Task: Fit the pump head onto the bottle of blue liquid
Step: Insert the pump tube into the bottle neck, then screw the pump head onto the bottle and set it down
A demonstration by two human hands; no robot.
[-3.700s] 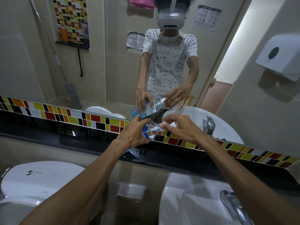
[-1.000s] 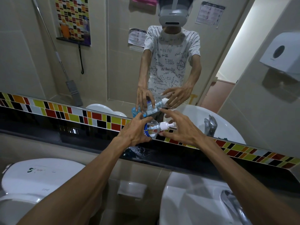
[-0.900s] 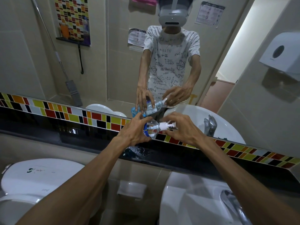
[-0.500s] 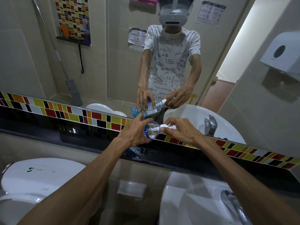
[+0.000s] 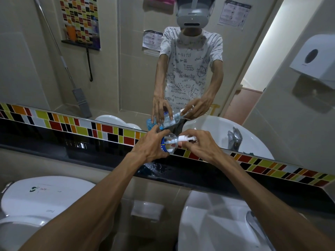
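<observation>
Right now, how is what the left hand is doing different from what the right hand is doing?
The left hand wraps around the clear bottle, tilted over the black ledge; the right hand pinches the white pump head at the bottle's neck. The left hand's grip hides much of the bottle; the right hand's fingertips leave the pump's nozzle showing. Both hands are bare and held in front of the mirror.

bottle (image 5: 167,144) body hidden behind left hand (image 5: 151,148), label partly readable

white letters on bottle (image 5: 167,146) label too partial to read, wall notices (image 5: 234,13) too small
</observation>
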